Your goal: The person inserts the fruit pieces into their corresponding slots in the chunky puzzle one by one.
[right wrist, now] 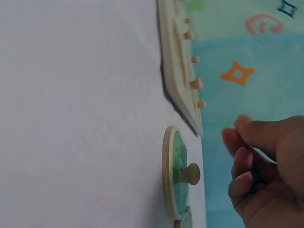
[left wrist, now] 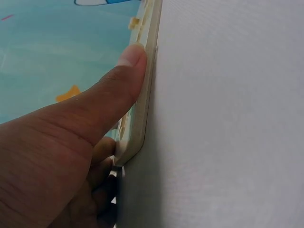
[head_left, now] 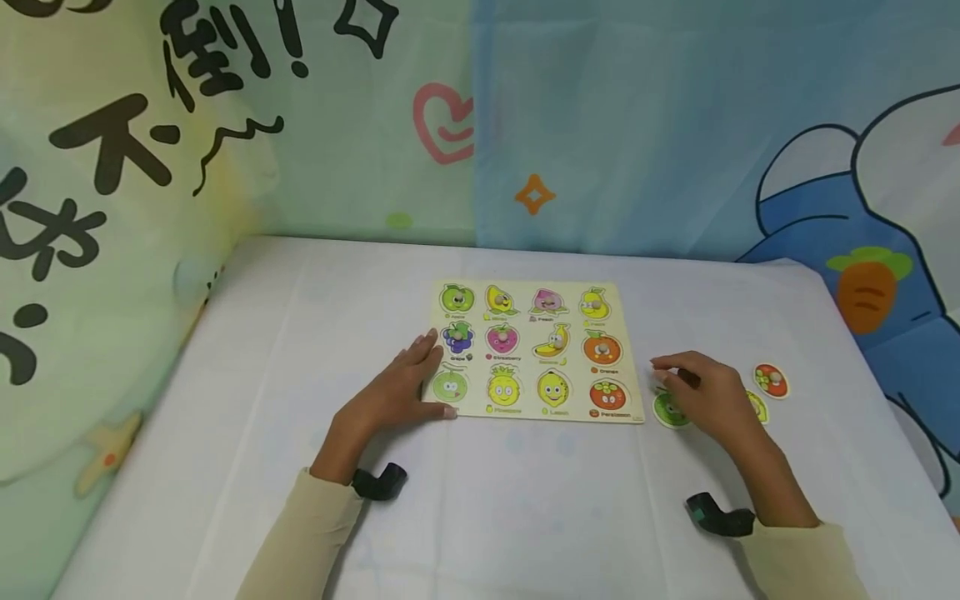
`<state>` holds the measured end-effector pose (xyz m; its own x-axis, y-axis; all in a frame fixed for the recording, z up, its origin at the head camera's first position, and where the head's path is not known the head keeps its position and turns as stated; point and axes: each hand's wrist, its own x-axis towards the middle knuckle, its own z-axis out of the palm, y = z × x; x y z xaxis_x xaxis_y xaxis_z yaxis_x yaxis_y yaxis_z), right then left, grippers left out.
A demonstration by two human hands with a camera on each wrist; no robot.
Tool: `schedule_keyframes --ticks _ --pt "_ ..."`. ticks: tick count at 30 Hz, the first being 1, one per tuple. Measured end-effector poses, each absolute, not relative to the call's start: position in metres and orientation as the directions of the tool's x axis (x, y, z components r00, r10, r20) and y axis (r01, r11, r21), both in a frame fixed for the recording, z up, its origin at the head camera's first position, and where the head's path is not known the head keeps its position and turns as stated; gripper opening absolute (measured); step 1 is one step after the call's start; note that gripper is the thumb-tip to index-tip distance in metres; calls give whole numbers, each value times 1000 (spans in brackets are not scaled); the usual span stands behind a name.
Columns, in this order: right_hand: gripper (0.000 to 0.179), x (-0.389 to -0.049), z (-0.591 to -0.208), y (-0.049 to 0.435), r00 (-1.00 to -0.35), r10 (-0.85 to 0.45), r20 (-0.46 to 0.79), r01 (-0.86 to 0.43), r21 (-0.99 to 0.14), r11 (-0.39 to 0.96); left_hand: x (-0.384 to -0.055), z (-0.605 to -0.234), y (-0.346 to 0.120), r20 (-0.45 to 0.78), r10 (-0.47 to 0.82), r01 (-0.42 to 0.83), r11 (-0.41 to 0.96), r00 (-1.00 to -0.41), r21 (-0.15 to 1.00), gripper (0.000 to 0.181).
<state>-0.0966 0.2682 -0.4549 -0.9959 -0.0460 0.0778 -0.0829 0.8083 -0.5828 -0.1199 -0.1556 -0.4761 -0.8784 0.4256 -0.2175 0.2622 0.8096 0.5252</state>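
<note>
My left hand [head_left: 405, 382] rests at the near left corner of a fruit knob puzzle board [head_left: 536, 402]. Its thumb lies along the board's front edge, the other fingers against the left side. In the left wrist view, the thumb [left wrist: 111, 92] is extended against the rim. Just right of the board, my right hand [head_left: 705, 392] hovers over a round green puzzle piece [head_left: 667, 412]. That piece stands apart from the fingers in the right wrist view, its wooden knob [right wrist: 191, 174] uncovered. The right fingers are loosely bent, with nothing visible between them.
A red puzzle piece [head_left: 771, 381] lies farther right, and a yellow-green puzzle piece [head_left: 757, 407] shows partly behind my right hand. The white tablecloth [head_left: 510, 508] covers the table. A printed cloth backdrop [head_left: 637, 108] hangs behind it.
</note>
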Motion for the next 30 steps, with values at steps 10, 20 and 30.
schedule_keyframes --ticks 10,20,30 --pt "25 -71 -476 292 -995 39 94 -33 -659 751 -120 -474 -154 -214 428 264 807 -878 529 104" --pt "18 -67 -482 298 -997 15 79 -34 -587 809 -119 -472 -156 -237 429 249 804 -871 539 104" --pt "16 -71 -473 287 -998 2 58 -29 -522 853 -120 -472 -156 -227 433 255 800 -872 543 105"
